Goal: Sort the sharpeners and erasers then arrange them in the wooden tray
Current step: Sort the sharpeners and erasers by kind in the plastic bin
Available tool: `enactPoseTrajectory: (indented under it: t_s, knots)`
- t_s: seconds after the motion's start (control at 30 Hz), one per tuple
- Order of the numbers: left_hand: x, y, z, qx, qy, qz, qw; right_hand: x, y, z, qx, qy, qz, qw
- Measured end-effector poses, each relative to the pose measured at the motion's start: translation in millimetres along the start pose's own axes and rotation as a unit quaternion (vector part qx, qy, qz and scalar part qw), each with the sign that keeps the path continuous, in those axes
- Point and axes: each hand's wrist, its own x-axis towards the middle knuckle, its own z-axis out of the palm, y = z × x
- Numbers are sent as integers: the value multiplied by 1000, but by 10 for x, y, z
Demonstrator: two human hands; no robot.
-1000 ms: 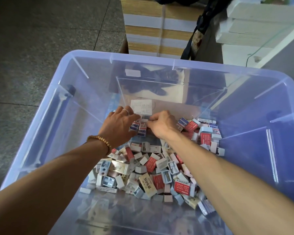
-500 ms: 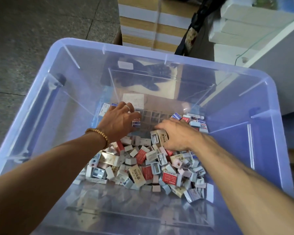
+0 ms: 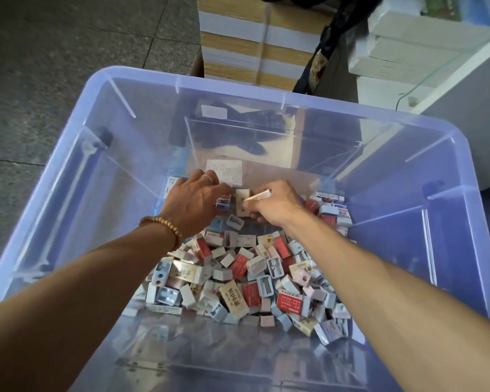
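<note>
Both bare arms reach from the bottom corners of the frame into a large translucent blue plastic bin (image 3: 425, 128) that fills most of the view. A heap of small erasers and sharpeners (image 3: 246, 281) lies on the bin's floor in the lower middle of the frame: red-sleeved and cream-sleeved erasers mixed with pale blue, pink and white sharpeners.

Above the heap, at the centre of the frame, sits a clear compartmented tray (image 3: 266, 176) with a white label on its far wall; its material looks transparent rather than wooden.

The left hand (image 3: 193, 205), with a ring on one finger and a beaded bracelet (image 3: 164, 226) at the wrist, rests at the tray's left side. Its fingers are curled, and a blue-and-white eraser (image 3: 223, 201) shows at the fingertips; whether it is actually pinched I cannot tell.

The right hand (image 3: 277, 205) is just to the right, its fingers curled round a cream-sleeved eraser (image 3: 256, 196) that juts toward the left. Between the two hands a white eraser (image 3: 242, 205) stands on end, just beside the right thumb. More sorted blue-and-red pieces lie in a row at the right of the right hand.

Beyond the bin, a stack of striped boxes (image 3: 232, 38) stands on the grey tiled floor (image 3: 54, 52) at the top.
</note>
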Motion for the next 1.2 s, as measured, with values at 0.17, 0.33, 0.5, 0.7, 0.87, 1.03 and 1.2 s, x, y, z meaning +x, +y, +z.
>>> enactPoseTrajectory:
  t_s: [0.17, 0.33, 0.5, 0.7, 0.87, 1.03, 1.2]
  knots:
    - [16, 30, -18, -11, -19, -21, 1000, 43, 69, 91, 179, -62, 72, 979]
    - [16, 142, 1, 12, -41, 13, 999, -5, 84, -97, 38, -8, 27, 999]
    - [31, 169, -5, 17, -36, 3, 999, 20, 123, 31, -30, 16, -7, 999]
    - [-49, 130, -17, 40, -32, 37, 998, -156, 200, -31, -106, 61, -110, 986]
    - [-41, 45, -27, 38, -37, 63, 997, -104, 197, 81, -150, 73, -159, 973]
    - [25, 63, -73, 16, -49, 45, 998, -29, 180, 35, -153, 55, -146, 976]
    - [-7, 149, -123, 19, -90, 36, 995, -156, 157, -149, -258, -71, -131, 954]
